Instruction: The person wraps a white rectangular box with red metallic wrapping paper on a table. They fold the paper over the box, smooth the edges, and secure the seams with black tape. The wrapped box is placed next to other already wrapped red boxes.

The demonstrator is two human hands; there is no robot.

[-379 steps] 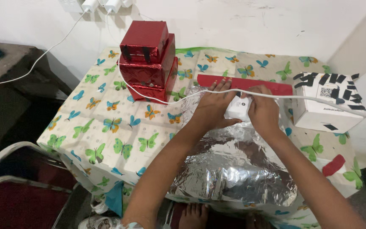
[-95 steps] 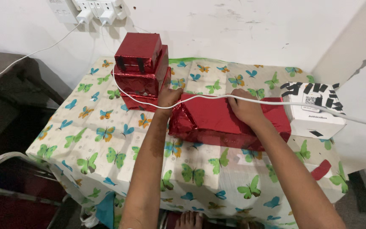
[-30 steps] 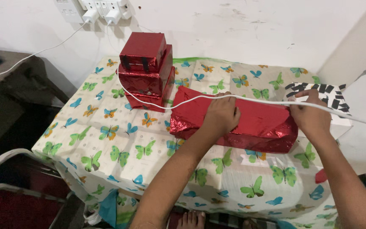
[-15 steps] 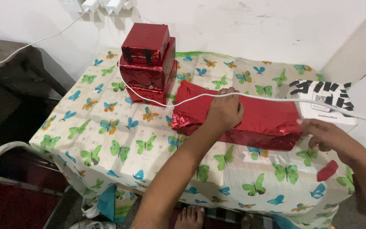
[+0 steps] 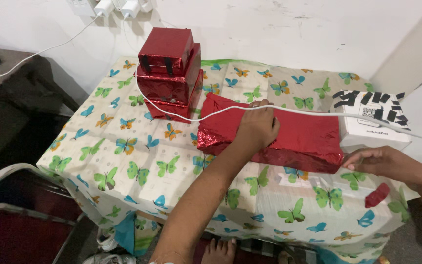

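A table [image 5: 123, 161] draped in a butterfly-print cloth stood against a scuffed white wall, with chargers [image 5: 118, 7] plugged in above its far left corner. On the cloth lay a long parcel in shiny red foil [image 5: 299, 134], resting flat near the far right side. The person's left hand [image 5: 257, 126] pressed palm-down on the parcel's top, fingers spread and flat. The right hand [image 5: 374, 160] hovered just off the parcel's near right corner, fingers drawn loosely together, holding nothing that could be made out. A white cable [image 5: 318, 113] ran across the parcel and over the left hand's knuckles. Behind, three red foil boxes [image 5: 171, 73] sat stacked. A white box stuck with black tape strips [image 5: 372, 122] stood just beside the parcel's right end.
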